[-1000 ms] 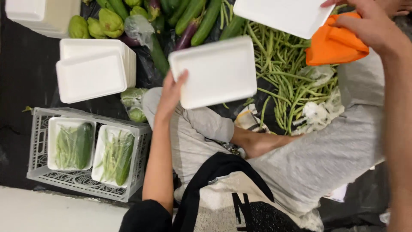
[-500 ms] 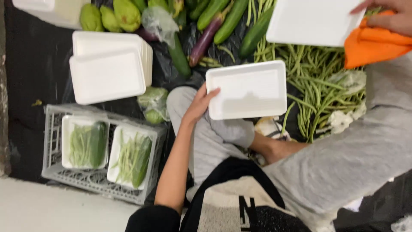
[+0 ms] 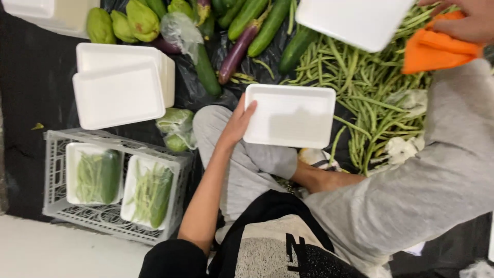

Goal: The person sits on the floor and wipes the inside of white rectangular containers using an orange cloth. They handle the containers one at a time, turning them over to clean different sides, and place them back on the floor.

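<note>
1. While the person sits on the floor with knees drawn up, the left hand [image 3: 237,123] grips a white foam tray [image 3: 289,116] by its left short edge, fingers over the rim and the rest of the hand behind it; the hand is closed on that edge.
2. This tray hangs empty above the grey trouser knee, just in front of the heap of green beans [image 3: 360,87] spread on black sheeting.
3. At the top right edge of the view, the right hand [image 3: 460,20] shows only in part; its fingers curl over an orange cloth [image 3: 435,49], and a second white tray [image 3: 355,20] sits just beside it. Whether that hand also holds the second tray cannot be told.
4. Judging by its look, the foam tray is very light, stiff but brittle: it would likely snap or dent if pinched hard at a corner, so a flat grip along an edge, as now, suits it best. Once filled it may bow, and support under the base would be safer.
5. To the left, a stack of empty trays [image 3: 121,87] rests on the sheeting, and a grey plastic crate [image 3: 110,224] holds two wrapped trays of greens.
6. Cucumbers [image 3: 267,20], a purple aubergine [image 3: 236,51] and pale green gourds [image 3: 123,23] lie beyond the beans.
</note>
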